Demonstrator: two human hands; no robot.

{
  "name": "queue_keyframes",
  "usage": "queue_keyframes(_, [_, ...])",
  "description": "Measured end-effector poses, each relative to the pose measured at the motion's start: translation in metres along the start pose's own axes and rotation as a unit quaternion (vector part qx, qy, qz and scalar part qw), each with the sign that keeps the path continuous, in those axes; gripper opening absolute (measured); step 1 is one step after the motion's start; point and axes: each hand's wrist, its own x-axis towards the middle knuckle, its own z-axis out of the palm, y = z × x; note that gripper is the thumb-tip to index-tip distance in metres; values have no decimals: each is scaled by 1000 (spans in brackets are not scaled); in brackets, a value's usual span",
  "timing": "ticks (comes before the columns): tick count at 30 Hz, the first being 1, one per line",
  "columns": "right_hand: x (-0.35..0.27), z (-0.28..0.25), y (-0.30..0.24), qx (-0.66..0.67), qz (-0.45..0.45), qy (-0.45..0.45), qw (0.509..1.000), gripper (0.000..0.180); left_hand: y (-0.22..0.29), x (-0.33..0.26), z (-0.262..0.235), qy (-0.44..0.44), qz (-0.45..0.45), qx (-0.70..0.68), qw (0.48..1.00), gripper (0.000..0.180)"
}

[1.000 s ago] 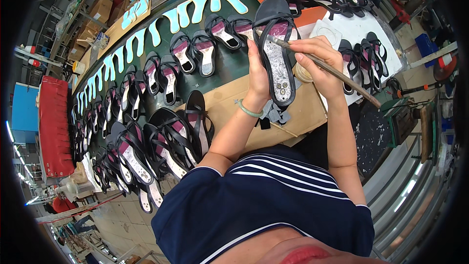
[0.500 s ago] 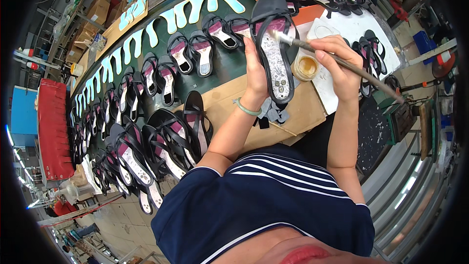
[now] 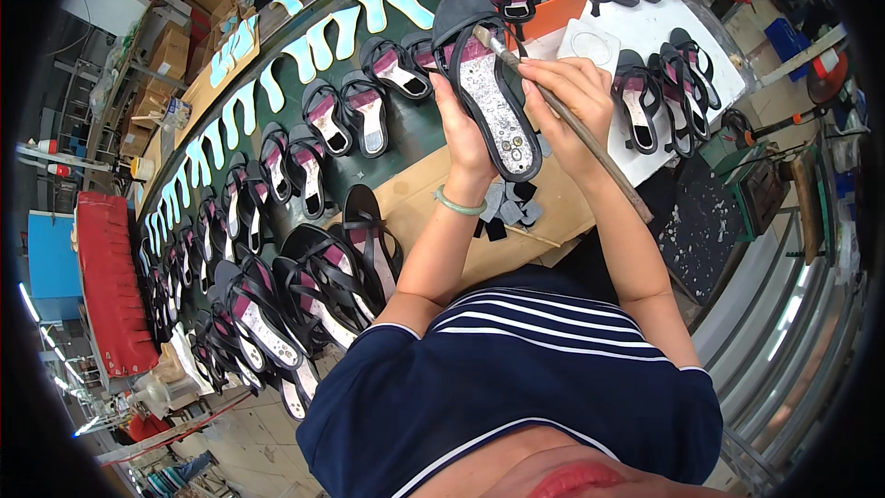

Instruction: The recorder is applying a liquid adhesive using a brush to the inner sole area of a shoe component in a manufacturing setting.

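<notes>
Your left hand (image 3: pixel 464 134) has its fingers clamped along the edge of the black strappy sandal with its pale, speckled sole turned up (image 3: pixel 489 83), held above the near edge of the workbench (image 3: pixel 419 198). Your right hand (image 3: pixel 572 97) pinches the long wooden-handled brush (image 3: pixel 562 115), bristles touching the sole near the toe. The sandal looks light and flexible; gripping by the sole rim seems safest, clear of the wet-looking face.

This was a shoe workshop, part of a small factory. A long dark green workbench (image 3: pixel 406 143) carried rows of unfinished black sandals (image 3: pixel 350 111) and a line of pale blue insoles (image 3: pixel 304 60). Cardboard boxes (image 3: pixel 166 51) stood behind it, and more sandals lay on a white table (image 3: pixel 701 28).
</notes>
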Motion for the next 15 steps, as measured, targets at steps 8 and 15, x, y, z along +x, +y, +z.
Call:
queue_keyframes(8, [-1, 4, -2, -25, -12, 21, 999, 17, -2, -2, 1, -3, 4, -2, 1000, 71])
queue_keyframes(15, [-1, 10, -3, -49, -21, 35, 998, 17, -7, 0, -9, -10, 12, -2, 1000, 68])
